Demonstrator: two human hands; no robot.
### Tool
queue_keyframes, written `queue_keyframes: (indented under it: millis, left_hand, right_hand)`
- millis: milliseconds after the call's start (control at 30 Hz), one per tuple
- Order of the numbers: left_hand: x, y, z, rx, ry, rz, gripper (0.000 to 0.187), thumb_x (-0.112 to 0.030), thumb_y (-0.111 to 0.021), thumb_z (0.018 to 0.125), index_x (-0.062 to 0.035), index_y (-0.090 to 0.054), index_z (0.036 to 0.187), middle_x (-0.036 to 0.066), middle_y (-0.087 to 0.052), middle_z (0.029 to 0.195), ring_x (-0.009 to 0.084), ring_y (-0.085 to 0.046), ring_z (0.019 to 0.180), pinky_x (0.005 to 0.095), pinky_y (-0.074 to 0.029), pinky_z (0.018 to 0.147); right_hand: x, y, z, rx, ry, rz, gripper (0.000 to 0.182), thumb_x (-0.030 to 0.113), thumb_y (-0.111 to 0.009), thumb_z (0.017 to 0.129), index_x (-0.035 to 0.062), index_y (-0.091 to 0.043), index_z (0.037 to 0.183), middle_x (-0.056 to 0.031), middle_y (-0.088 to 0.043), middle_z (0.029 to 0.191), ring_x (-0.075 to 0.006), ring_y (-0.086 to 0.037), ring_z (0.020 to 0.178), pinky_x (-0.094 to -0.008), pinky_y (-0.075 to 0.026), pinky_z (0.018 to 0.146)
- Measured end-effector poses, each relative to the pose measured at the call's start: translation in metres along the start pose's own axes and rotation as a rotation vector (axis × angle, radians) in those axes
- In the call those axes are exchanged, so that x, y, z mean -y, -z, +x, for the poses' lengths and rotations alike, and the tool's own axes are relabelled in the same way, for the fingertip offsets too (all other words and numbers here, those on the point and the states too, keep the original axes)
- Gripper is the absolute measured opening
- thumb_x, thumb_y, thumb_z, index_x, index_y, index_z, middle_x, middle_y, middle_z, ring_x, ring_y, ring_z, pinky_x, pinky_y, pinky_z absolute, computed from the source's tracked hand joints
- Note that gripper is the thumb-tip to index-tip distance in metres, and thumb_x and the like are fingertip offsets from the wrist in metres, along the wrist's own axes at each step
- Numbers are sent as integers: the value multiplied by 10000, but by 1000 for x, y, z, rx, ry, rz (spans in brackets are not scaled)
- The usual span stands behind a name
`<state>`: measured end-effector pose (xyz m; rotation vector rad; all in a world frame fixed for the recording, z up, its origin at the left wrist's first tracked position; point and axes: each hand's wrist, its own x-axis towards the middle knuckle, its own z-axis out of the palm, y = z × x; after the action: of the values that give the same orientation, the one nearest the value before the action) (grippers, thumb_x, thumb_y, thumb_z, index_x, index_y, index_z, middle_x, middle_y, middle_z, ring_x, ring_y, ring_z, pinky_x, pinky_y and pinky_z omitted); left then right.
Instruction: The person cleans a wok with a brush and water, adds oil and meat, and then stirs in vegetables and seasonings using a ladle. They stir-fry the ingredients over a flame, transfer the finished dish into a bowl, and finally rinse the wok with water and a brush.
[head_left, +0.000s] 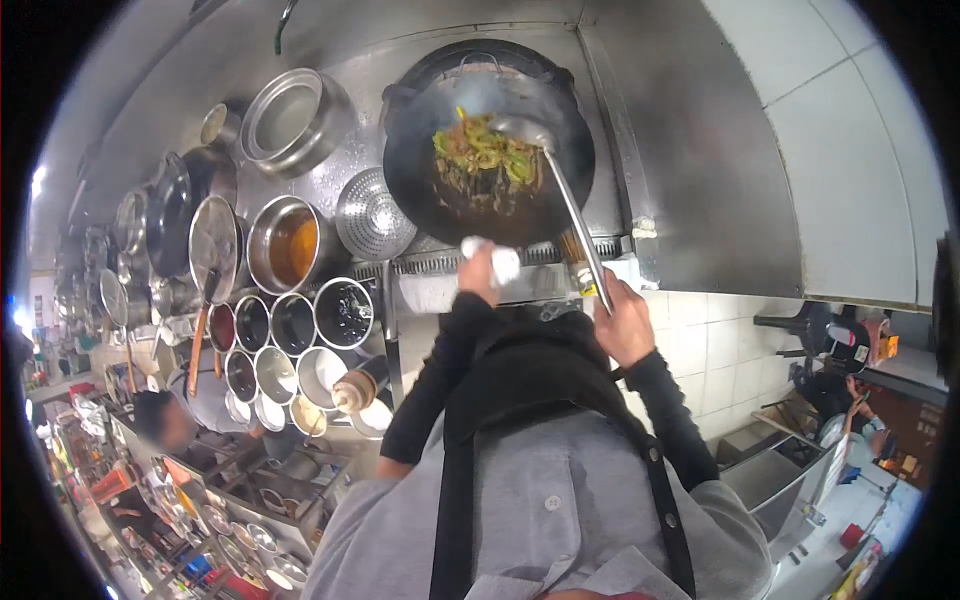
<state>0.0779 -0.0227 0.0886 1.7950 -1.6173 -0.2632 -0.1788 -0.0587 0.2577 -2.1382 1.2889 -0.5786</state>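
A dark wok (410, 190) sits on the stove burner with steam over it. Green and brown sliced food (487, 155) lies in its middle. My right hand (625, 322) is wrapped round the long metal handle of a ladle (570, 205), whose bowl rests among the food at the far side. At the wok's near edge, my left hand (478, 275) is closed on a folded white cloth (505, 265). Whether it also grips the wok's rim or handle is hidden by the cloth.
Left of the wok lie a perforated strainer (376, 214) and a pot of orange liquid (293, 250). Several seasoning containers (343, 312) and a capped squeeze bottle (358, 388) stand nearer me. A steel wall (690, 150) borders the right. Another person (172, 425) is at lower left.
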Motion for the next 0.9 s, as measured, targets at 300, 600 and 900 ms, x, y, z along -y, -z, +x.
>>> queue_keyframes:
  millis: [300,600,900]
  left_hand:
    - [-35,31,-2,-364,686,-426,383,-148,-710,784,53,-519,1046,201,-658,914,346,-662,823,417,-513,740]
    - [9,26,-6,-136,978,-970,310,-179,-665,820,60,-567,990,161,-656,905,277,-644,823,410,-494,725]
    - [6,53,8,415,902,-1218,141,-219,-649,891,-99,-600,947,48,-639,767,239,-645,692,410,-534,673]
  right_hand:
    - [94,-69,58,47,-830,1411,140,88,-573,956,-28,-563,1034,-88,-572,776,-128,-525,554,-275,-401,405]
    - [91,-82,45,340,-890,2317,339,82,-516,998,-96,-444,1276,-42,-475,836,-40,-417,526,-167,-363,402]
    - [81,-57,10,166,-819,1618,336,73,-587,957,-48,-532,1266,-37,-502,781,-64,-399,502,-217,-323,408]
